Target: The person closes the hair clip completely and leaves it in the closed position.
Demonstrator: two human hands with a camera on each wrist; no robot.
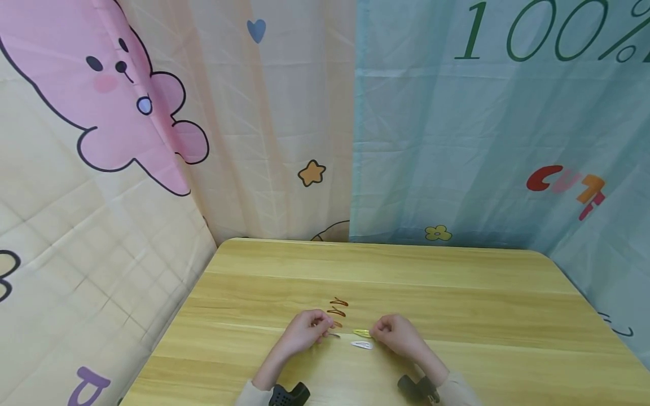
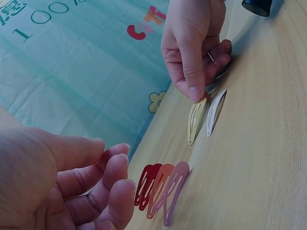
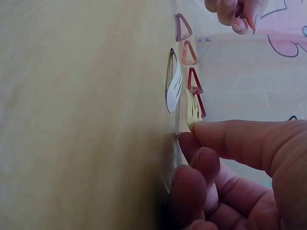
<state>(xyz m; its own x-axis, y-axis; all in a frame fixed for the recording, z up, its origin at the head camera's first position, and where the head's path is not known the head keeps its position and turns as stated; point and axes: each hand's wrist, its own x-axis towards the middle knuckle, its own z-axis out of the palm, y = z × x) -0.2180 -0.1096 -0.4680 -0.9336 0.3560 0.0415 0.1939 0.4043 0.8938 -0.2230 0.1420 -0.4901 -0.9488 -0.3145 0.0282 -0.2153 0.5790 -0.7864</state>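
Observation:
My right hand (image 1: 398, 335) pinches the near end of a yellow snap hair clip (image 2: 195, 122) between thumb and forefinger, low over the table. A white snap hair clip (image 3: 174, 93) lies beside it. A small pale glint shows among the right hand's lower fingers; what it is I cannot tell. My left hand (image 2: 91, 182) hovers with loosely bent fingers, nothing held between them. Close by its fingertips, a mauve hair clip (image 2: 181, 168), an orange one (image 2: 166, 169) and two dark red ones (image 2: 144, 179) lie in a row, partly overlapping in the left wrist view.
The wooden table (image 1: 457, 282) has rounded far corners. Printed curtains (image 1: 284, 113) hang behind it and along its sides. A dark wrist-worn device (image 1: 290, 395) sits at the left wrist, another (image 1: 417, 389) at the right.

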